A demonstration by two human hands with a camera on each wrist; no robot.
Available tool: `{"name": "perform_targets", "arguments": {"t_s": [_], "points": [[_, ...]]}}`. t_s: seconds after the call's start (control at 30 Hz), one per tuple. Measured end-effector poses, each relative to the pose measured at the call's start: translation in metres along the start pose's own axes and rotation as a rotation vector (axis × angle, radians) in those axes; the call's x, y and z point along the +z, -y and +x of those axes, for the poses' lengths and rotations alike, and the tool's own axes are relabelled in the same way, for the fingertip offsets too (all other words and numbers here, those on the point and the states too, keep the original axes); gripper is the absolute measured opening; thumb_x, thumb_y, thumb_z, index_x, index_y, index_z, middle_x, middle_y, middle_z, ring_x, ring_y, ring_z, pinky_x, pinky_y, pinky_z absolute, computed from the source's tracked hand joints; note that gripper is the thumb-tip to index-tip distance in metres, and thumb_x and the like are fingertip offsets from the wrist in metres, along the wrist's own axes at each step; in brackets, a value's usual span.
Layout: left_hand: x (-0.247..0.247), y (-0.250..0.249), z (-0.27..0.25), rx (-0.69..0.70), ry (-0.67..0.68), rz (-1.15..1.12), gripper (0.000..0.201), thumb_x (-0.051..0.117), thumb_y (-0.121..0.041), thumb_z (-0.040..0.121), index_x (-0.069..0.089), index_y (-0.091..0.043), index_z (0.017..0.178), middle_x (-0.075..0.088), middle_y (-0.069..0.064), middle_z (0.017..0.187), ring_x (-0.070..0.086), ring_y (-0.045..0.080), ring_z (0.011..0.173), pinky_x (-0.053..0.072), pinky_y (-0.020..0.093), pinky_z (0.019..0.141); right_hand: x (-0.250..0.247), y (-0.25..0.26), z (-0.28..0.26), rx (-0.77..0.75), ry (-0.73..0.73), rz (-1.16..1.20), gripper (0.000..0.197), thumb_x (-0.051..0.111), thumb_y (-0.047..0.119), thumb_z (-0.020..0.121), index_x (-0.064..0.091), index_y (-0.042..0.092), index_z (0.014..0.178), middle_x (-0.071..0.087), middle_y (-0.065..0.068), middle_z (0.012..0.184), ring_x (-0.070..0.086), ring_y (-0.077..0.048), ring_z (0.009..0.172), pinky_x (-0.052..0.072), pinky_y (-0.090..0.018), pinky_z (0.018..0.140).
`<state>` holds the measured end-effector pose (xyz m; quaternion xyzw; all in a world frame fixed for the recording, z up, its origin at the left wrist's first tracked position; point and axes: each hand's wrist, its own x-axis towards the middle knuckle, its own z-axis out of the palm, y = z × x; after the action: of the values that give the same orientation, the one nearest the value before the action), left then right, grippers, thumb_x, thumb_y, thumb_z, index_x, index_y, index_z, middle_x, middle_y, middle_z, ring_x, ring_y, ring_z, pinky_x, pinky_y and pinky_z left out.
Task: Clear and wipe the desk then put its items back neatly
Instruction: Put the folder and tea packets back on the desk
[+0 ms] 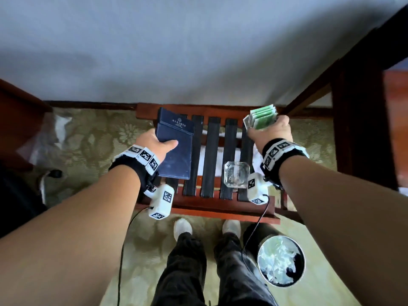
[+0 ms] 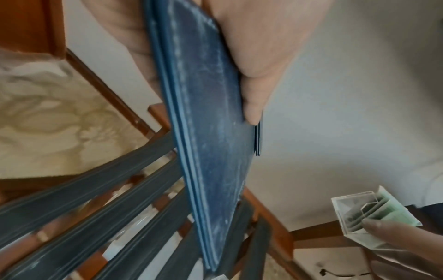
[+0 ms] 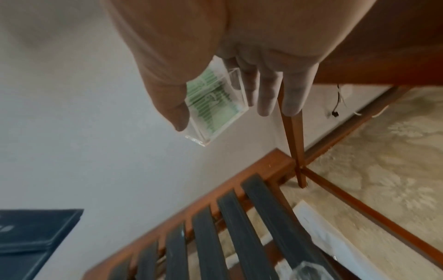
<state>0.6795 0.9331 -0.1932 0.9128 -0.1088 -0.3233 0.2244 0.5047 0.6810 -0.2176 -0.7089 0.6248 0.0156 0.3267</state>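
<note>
Gripping blue folders (image 1: 175,146), left hand (image 1: 154,143); right hand (image 1: 270,131) pinching clear holder (image 3: 215,106), head-only ashtray (image 1: 236,174).

The dark blue folders (image 1: 175,143), thin flat covers stacked together with pale printing near the far end and dusty scuffs on the face, are held above the slatted rack (image 1: 212,155). The clear acrylic holder (image 1: 261,120) carries upright green-and-white packets and is held above the rack's far right corner. A clear glass ashtray (image 1: 236,174) sits on the rack's slats near its front right.
</note>
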Motion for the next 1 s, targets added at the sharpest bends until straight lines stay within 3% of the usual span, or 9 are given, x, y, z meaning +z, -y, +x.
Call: {"name": "perform_targets", "arguments": {"t_s": [0.1, 0.27, 0.4, 0.6, 0.73, 0.9, 1.0], "points": [[-0.038, -0.054, -0.028, 0.097, -0.028, -0.03, 0.021, 0.076, -0.04, 0.089, 0.064, -0.025, 0.096, 0.066, -0.006, 0.09, 0.062, 0.021, 0.083, 0.043, 0.027, 0.075, -0.061, 0.019, -0.018, -0.05, -0.048, 0.064, 0.084, 0.083, 0.05, 0.066, 0.041, 0.017, 0.13, 0.055, -0.006, 0.128, 0.062, -0.03, 0.114, 0.053, -0.045, 0.099], [-0.088, -0.142, -0.068, 0.3, -0.075, 0.004, 0.025, 0.076, -0.041, 0.087, 0.066, -0.022, 0.101, 0.068, -0.004, 0.092, 0.064, 0.024, 0.087, 0.044, 0.029, 0.075, -0.171, 0.036, -0.058, -0.091, -0.182, 0.175, 0.082, 0.083, 0.058, 0.066, 0.045, 0.017, 0.126, 0.057, -0.006, 0.125, 0.063, -0.03, 0.111, 0.052, -0.04, 0.096], [-0.108, -0.205, -0.111, 0.504, -0.07, 0.036, 0.03, 0.075, -0.041, 0.088, 0.066, -0.016, 0.102, 0.067, 0.002, 0.094, 0.061, 0.028, 0.085, 0.044, 0.03, 0.075, -0.25, 0.02, -0.103, -0.049, -0.337, 0.239, 0.085, 0.079, 0.067, 0.067, 0.045, 0.015, 0.125, 0.059, -0.008, 0.124, 0.063, -0.029, 0.113, 0.047, -0.033, 0.089], [-0.095, -0.254, -0.182, 0.712, -0.005, 0.042, 0.033, 0.076, -0.045, 0.085, 0.069, -0.017, 0.103, 0.072, 0.002, 0.098, 0.065, 0.029, 0.088, 0.048, 0.031, 0.077, -0.328, -0.048, -0.182, 0.039, -0.525, 0.267, 0.084, 0.076, 0.071, 0.064, 0.044, 0.015, 0.119, 0.063, -0.006, 0.117, 0.066, -0.029, 0.106, 0.053, -0.037, 0.091], [-0.074, -0.289, -0.25, 0.831, 0.03, 0.09, 0.039, 0.078, -0.05, 0.082, 0.068, -0.017, 0.102, 0.073, 0.003, 0.099, 0.066, 0.028, 0.089, 0.051, 0.033, 0.08, -0.376, -0.108, -0.237, 0.094, -0.593, 0.287, 0.078, 0.08, 0.066, 0.06, 0.037, 0.02, 0.106, 0.065, -0.004, 0.111, 0.067, -0.026, 0.094, 0.056, -0.036, 0.084], [-0.052, -0.34, -0.35, 1.006, 0.016, 0.15, 0.045, 0.076, -0.049, 0.085, 0.065, -0.012, 0.107, 0.069, 0.007, 0.106, 0.063, 0.032, 0.1, 0.041, 0.03, 0.079, -0.446, -0.181, -0.291, 0.161, -0.673, 0.338, 0.083, 0.082, 0.067, 0.057, 0.036, 0.02, 0.107, 0.066, -0.003, 0.108, 0.068, -0.026, 0.093, 0.057, -0.037, 0.085], [-0.028, -0.36, -0.398, 1.056, 0.019, 0.153, 0.051, 0.077, -0.05, 0.083, 0.066, -0.011, 0.115, 0.069, 0.004, 0.108, 0.064, 0.032, 0.106, 0.044, 0.031, 0.082, -0.475, -0.227, -0.317, 0.2, -0.704, 0.355, 0.084, 0.08, 0.068, 0.058, 0.034, 0.018, 0.107, 0.065, -0.005, 0.109, 0.067, -0.029, 0.097, 0.056, -0.036, 0.084]]}}
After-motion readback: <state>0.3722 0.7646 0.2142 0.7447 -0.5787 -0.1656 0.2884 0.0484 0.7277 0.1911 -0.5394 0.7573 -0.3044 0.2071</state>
